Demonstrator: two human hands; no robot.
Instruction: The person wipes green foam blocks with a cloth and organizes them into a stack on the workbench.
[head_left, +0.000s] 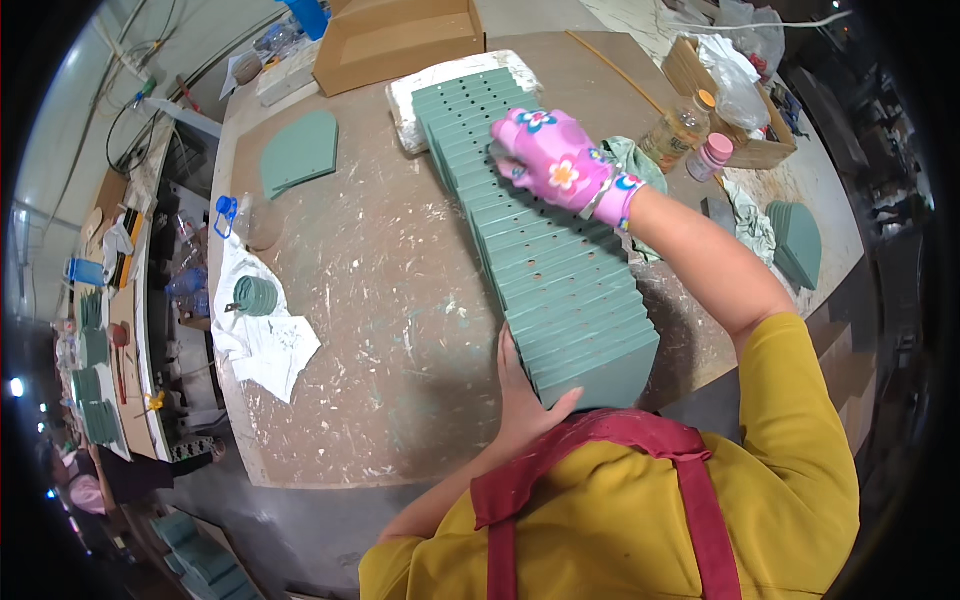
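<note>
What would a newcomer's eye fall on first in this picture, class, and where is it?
Most striking is the long, overlapping row of green plates, slanting across the brown table. Next is the pink flowered glove on the right hand, over the row's far half, while the bare left hand rests against its near end.

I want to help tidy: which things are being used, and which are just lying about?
In use, it seems:
row of overlapping green panels
pink-gloved right hand, on the panels
bare left hand, at the near end
white block under the far end

Probably just lying about:
orange-capped bottle
pink-capped bottle
thin stick
open cardboard box
</note>
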